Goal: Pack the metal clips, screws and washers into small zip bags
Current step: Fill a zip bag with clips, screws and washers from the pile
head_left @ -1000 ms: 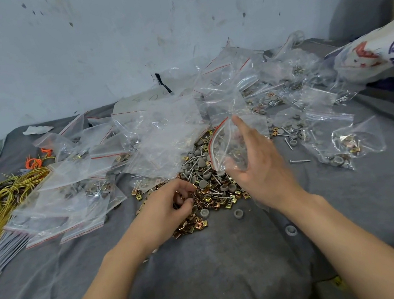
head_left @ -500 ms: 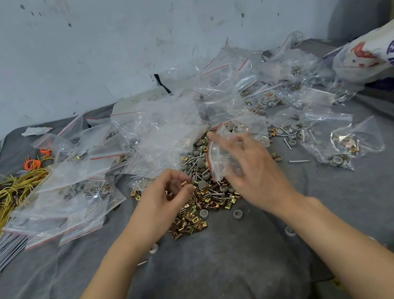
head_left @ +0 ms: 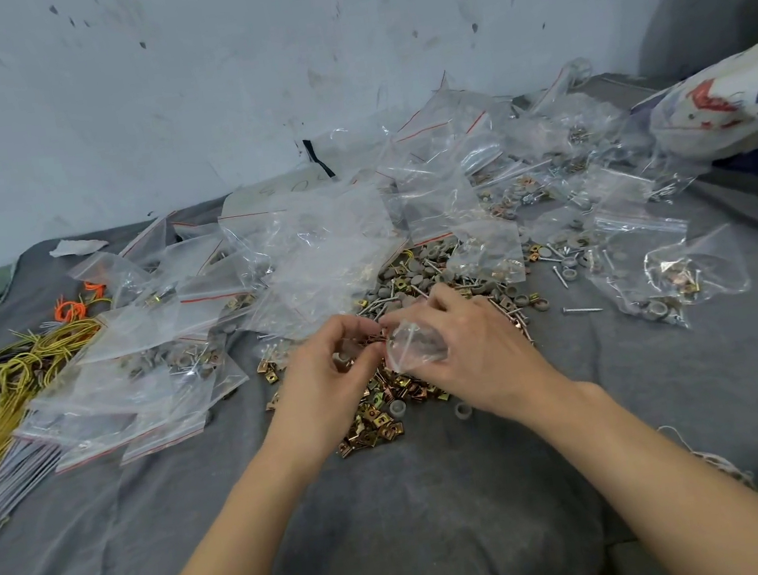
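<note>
A heap of brass-coloured metal clips (head_left: pixel 379 409), grey washers (head_left: pixel 407 278) and thin screws (head_left: pixel 582 309) lies on the grey cloth (head_left: pixel 400 518) in front of me. My right hand (head_left: pixel 464 353) grips a small clear zip bag (head_left: pixel 414 345) just above the heap. My left hand (head_left: pixel 330 367) is pinched on a few clips at the bag's mouth, fingertips touching the bag. What is inside the bag is hard to make out.
Empty and filled zip bags (head_left: pixel 324 256) are strewn behind the heap and to the left (head_left: pixel 125 401) and right (head_left: pixel 657 267). Yellow, orange and grey wire bundles (head_left: pixel 6 383) lie at the far left. A printed white sack (head_left: pixel 731 106) sits at the back right. A wall stands behind.
My left hand has lifted from the heap with clips and met the bag. My right hand has brought the bag down and to the left, towards the left hand.
</note>
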### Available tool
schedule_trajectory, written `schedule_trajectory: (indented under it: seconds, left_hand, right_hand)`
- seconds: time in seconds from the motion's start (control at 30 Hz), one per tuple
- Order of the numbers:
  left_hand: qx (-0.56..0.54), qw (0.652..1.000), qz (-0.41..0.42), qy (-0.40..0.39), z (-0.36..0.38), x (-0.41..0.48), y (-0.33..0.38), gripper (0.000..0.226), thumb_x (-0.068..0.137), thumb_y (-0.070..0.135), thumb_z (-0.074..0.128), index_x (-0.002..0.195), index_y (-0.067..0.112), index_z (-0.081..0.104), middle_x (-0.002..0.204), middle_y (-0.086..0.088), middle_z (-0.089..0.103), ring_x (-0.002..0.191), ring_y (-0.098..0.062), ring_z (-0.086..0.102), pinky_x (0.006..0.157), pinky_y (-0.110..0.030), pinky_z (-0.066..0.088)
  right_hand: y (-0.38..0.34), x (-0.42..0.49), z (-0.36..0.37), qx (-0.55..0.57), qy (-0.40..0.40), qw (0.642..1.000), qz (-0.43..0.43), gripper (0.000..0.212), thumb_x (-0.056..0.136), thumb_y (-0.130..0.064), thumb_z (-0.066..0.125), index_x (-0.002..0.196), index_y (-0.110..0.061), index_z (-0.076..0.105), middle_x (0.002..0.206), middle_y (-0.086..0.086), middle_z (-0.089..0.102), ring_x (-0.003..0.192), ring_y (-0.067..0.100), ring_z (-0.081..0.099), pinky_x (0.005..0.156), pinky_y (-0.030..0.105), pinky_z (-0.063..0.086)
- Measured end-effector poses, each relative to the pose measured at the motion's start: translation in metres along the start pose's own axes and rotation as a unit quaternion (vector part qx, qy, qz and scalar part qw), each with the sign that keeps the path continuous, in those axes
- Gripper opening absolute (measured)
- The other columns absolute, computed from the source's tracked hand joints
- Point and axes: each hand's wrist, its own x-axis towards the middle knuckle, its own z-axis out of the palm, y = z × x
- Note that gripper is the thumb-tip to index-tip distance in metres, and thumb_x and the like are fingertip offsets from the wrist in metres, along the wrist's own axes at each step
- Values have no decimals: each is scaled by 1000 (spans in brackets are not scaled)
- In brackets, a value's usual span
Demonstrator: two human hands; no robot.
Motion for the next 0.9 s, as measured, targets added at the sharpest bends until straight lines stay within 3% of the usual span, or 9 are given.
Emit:
schedule_trajectory:
  seconds: [0.2, 0.3, 0.4, 0.5, 0.67, 0.8, 0.9]
  left_hand:
    - [14, 1000, 20, 5, 2, 0, 3, 10, 89, 20, 72, 92, 30, 68, 79, 12, 66, 66, 1, 55, 61, -13, 41]
    - [36, 999, 23, -9, 0, -1, 3, 10, 89, 21, 72, 91, 30, 70, 77, 13, 67, 66, 1, 56, 61, -14, 42]
    - [18, 999, 9, -25, 0, -3, 4, 5, 90, 24, 71, 93, 29, 72, 77, 8, 69, 63, 0, 55, 59, -19, 44]
    - [-45, 998, -24, -30, 0, -2, 7, 6, 90, 24, 71, 96, 25, 72, 82, -2, 71, 67, -5, 57, 63, -28, 48]
    - [-124, 988, -86, -25, 0, 0, 10, 9, 88, 18, 73, 97, 21, 72, 74, 3, 65, 68, -8, 54, 67, -24, 44]
    - [-274, 951, -145, -17, 1, 1, 15, 15, 89, 4, 68, 100, 13, 71, 90, -11, 70, 86, -20, 61, 84, -35, 51]
    - [-384, 908, -166, -26, 4, 1, 21, 18, 87, -5, 62, 100, 6, 68, 88, -10, 72, 84, -17, 65, 80, -30, 54]
  right_hand:
    - [-1, -3, -3, -78, 15, 996, -36, 35, 98, -49, 53, 120, -27, 69, 103, -7, 52, 85, 17, 57, 85, 36, 41]
    - [-2, -5, -5, -128, 40, 988, -74, 28, 95, -42, 61, 110, -21, 72, 102, -1, 60, 82, 18, 62, 82, 37, 44]
    - [-7, -5, -4, -135, 64, 985, -83, 37, 97, -47, 48, 100, -18, 72, 97, -1, 61, 76, 17, 61, 78, 35, 46]
    - [-11, -2, -3, -110, 104, 985, -84, 33, 94, -40, 48, 93, -15, 69, 93, 0, 61, 72, 18, 59, 75, 33, 44]
    - [-15, -1, 0, -88, 110, 988, -72, 26, 92, -35, 50, 92, -14, 66, 92, -1, 61, 75, 21, 60, 78, 35, 46]
    - [-14, 0, -2, -59, 152, 982, -96, 19, 89, -30, 54, 89, -14, 65, 88, 0, 59, 74, 19, 58, 76, 34, 46]
    - [-16, 2, -2, -56, 180, 975, -118, 15, 88, -28, 58, 86, -14, 64, 85, 0, 58, 72, 19, 58, 74, 34, 47]
